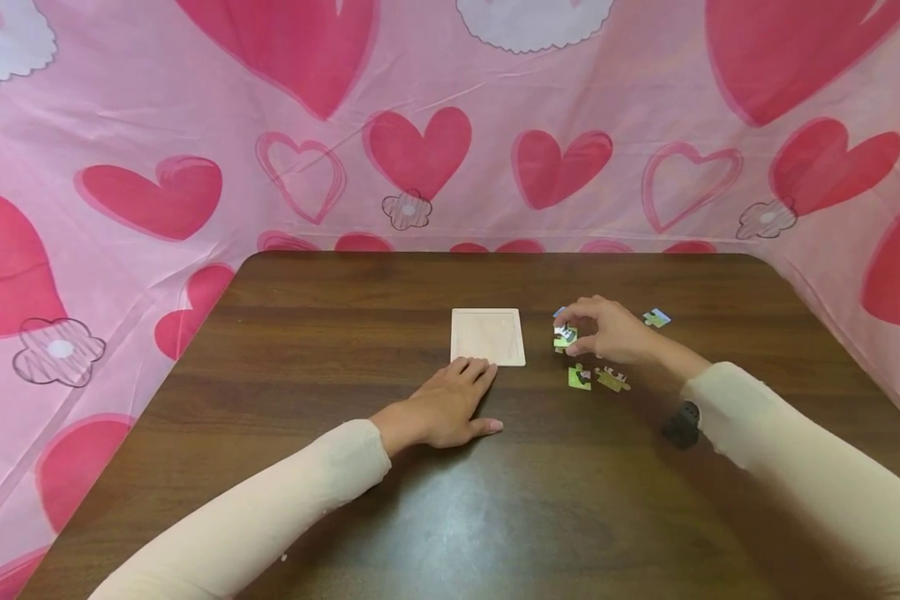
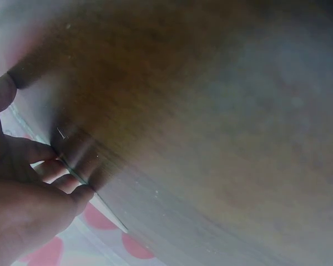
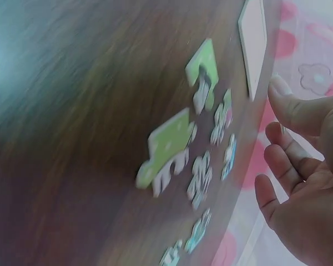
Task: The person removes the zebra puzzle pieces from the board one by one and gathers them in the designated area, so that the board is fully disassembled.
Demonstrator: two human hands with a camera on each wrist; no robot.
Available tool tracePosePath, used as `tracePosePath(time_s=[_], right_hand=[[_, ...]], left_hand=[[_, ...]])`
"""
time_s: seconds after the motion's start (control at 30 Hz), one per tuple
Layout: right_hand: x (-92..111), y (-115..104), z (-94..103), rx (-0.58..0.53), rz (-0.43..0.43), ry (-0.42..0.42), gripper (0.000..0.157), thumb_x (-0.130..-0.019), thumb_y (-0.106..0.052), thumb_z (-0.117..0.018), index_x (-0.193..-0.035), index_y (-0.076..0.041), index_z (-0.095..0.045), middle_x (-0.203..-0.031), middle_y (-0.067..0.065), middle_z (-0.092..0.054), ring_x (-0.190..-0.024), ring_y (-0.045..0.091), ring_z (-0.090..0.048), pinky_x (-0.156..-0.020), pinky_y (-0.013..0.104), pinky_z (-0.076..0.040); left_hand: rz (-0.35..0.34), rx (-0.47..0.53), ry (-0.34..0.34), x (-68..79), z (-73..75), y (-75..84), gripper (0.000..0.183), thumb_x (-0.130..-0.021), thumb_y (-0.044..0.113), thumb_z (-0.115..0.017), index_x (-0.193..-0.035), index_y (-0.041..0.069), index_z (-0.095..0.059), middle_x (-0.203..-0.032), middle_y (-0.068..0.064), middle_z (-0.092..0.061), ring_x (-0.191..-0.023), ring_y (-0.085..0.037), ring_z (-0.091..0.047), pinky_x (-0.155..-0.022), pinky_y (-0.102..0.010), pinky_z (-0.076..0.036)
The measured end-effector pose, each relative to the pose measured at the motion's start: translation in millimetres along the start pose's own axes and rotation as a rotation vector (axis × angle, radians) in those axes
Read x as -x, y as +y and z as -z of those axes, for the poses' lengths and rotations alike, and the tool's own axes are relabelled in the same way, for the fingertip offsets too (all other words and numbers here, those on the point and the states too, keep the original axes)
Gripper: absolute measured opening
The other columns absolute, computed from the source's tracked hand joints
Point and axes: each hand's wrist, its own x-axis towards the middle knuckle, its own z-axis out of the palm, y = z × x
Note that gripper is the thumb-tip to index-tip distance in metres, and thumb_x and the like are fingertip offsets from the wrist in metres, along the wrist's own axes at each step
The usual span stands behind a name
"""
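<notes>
My left hand (image 1: pixel 453 404) lies flat with fingers spread, its fingertips touching the near edge of a square, pale wooden puzzle tray (image 1: pixel 487 337). The left wrist view shows the left fingers (image 2: pixel 80 194) along the tray's edge. To the tray's right, my right hand (image 1: pixel 607 329) has thumb and fingers curved about a green and white puzzle piece (image 1: pixel 566 336), which it appears to pinch. The right wrist view does not show that grip clearly. Below that hand lie a green corner piece (image 1: pixel 579 377) and an olive piece (image 1: pixel 612 379).
A blue and green piece (image 1: pixel 656 317) lies behind the right hand. Other loose pieces (image 3: pixel 200 180) are spread on the brown wooden table (image 1: pixel 330 333). A small black object (image 1: pixel 681 424) sits by the right cuff. Pink cloth with hearts (image 1: pixel 562 167) hangs around the table.
</notes>
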Motion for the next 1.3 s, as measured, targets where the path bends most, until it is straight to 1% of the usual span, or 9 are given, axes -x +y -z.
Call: tracePosePath(time_s=[0.17,0.23,0.5,0.6,0.73,0.9,1.13,1.3], right_hand=[[16,10,8.2,0.027,-0.016,0.018,0.034,-0.077,-0.004,-0.079,-0.109,-0.008,-0.068,-0.091,0.005,-0.058,-0.087,0.025,-0.049,-0.074,0.038,-0.042],[23,14,10.8,0.044,-0.015,0.016,0.033,-0.076,-0.004,-0.08,-0.107,-0.009,-0.068,-0.091,0.004,-0.058,-0.087,0.025,-0.049,-0.074,0.037,-0.041],[53,31,18.7,0.099,0.027,0.024,0.034,-0.071,-0.005,-0.083,-0.101,-0.008,-0.069,-0.083,-0.001,-0.058,-0.081,0.021,-0.051,-0.071,0.036,-0.044],[62,38,18.8,0.107,0.011,0.016,0.032,-0.071,-0.005,-0.083,-0.1,-0.01,-0.069,-0.086,-0.001,-0.06,-0.083,0.02,-0.054,-0.073,0.036,-0.045],[72,45,18.2,0.113,-0.038,0.009,0.033,-0.072,-0.008,-0.084,-0.101,-0.01,-0.069,-0.094,0.001,-0.063,-0.087,0.021,-0.057,-0.075,0.037,-0.047],[79,51,17.4,0.122,-0.069,0.012,0.033,-0.072,-0.008,-0.084,-0.102,-0.01,-0.069,-0.094,0.002,-0.062,-0.087,0.02,-0.055,-0.075,0.037,-0.045],[84,51,17.7,0.09,-0.075,-0.006,0.034,-0.072,-0.007,-0.083,-0.103,-0.01,-0.068,-0.097,0.006,-0.058,-0.091,0.026,-0.057,-0.077,0.044,-0.048],[85,50,18.0,0.08,-0.09,-0.012,0.035,-0.073,-0.008,-0.083,-0.104,-0.01,-0.068,-0.097,0.007,-0.058,-0.091,0.026,-0.055,-0.077,0.045,-0.047]], left_hand=[[0.001,0.014,-0.003,0.3,0.3,-0.6,0.084,-0.095,0.062,-0.04,-0.155,0.009,-0.015,-0.159,-0.007,-0.018,-0.145,-0.023,-0.014,-0.115,-0.041,-0.02],[0.002,0.016,-0.006,0.4,0.2,-0.3,0.084,-0.095,0.062,-0.04,-0.155,0.009,-0.015,-0.159,-0.007,-0.018,-0.145,-0.023,-0.014,-0.115,-0.042,-0.021],[-0.002,0.014,-0.002,1.1,1.5,0.1,0.084,-0.095,0.061,-0.041,-0.155,0.008,-0.015,-0.159,-0.007,-0.019,-0.145,-0.023,-0.015,-0.116,-0.04,-0.02],[-0.003,0.015,-0.001,1.3,1.8,-0.2,0.083,-0.095,0.061,-0.041,-0.155,0.008,-0.016,-0.158,-0.007,-0.019,-0.144,-0.023,-0.015,-0.116,-0.04,-0.02],[-0.007,0.012,0.003,1.3,1.4,-0.5,0.083,-0.095,0.06,-0.042,-0.155,0.008,-0.016,-0.158,-0.008,-0.02,-0.144,-0.023,-0.016,-0.115,-0.04,-0.02],[-0.007,0.01,0.0,1.6,1.2,-0.7,0.083,-0.095,0.061,-0.041,-0.155,0.008,-0.016,-0.158,-0.008,-0.02,-0.144,-0.023,-0.016,-0.116,-0.04,-0.02],[-0.006,0.012,-0.001,1.3,1.4,-0.2,0.083,-0.095,0.06,-0.041,-0.155,0.008,-0.016,-0.158,-0.007,-0.02,-0.144,-0.023,-0.016,-0.115,-0.04,-0.021],[-0.007,0.016,-0.003,1.2,2.2,0.5,0.083,-0.095,0.06,-0.041,-0.155,0.008,-0.016,-0.158,-0.007,-0.019,-0.144,-0.023,-0.016,-0.115,-0.041,-0.021]])
